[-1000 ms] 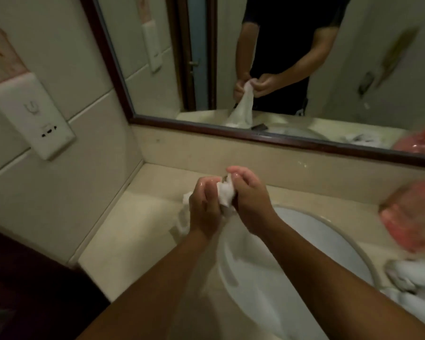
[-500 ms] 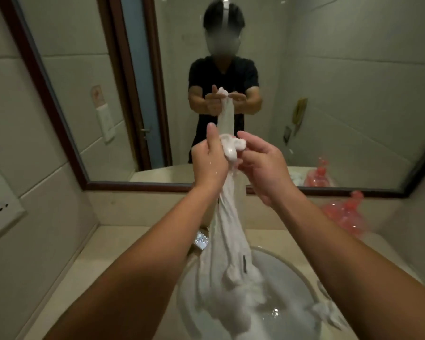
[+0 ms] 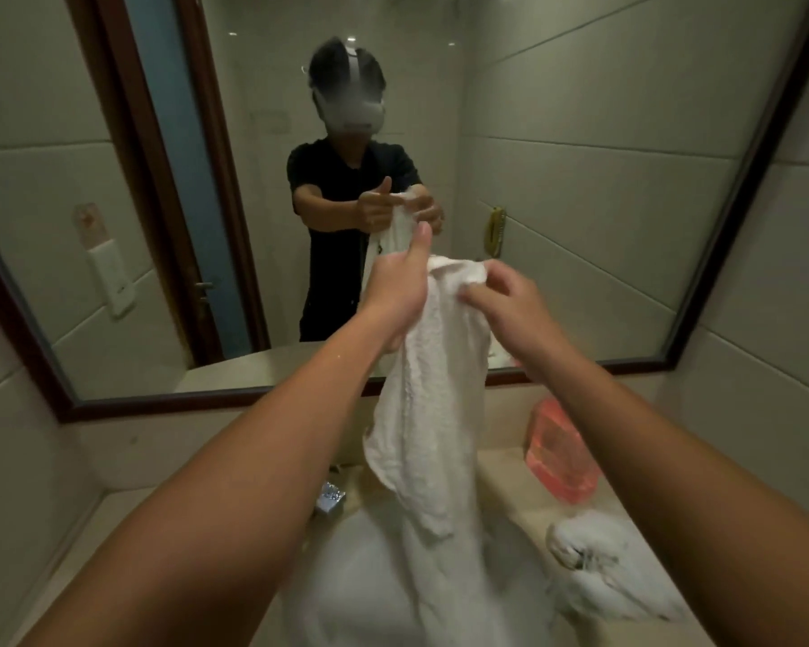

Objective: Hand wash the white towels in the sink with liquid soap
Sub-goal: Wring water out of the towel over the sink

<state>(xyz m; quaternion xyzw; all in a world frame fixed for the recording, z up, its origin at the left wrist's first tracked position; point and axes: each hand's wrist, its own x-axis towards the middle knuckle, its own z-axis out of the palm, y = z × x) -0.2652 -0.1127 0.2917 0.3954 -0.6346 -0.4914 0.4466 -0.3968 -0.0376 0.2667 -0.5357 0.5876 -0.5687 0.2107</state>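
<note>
My L hand [image 3: 395,291] & R hand [image 3: 510,305] both clutch top of white towel [image 3: 435,389]; rest hangs below my grip, over sink [image 3: 342,572].

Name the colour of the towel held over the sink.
White; the towel shows best in head view.

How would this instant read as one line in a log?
phase: towel held up over sink | left hand: grips towel top | right hand: pinches towel top | counter: second towel, right
</note>
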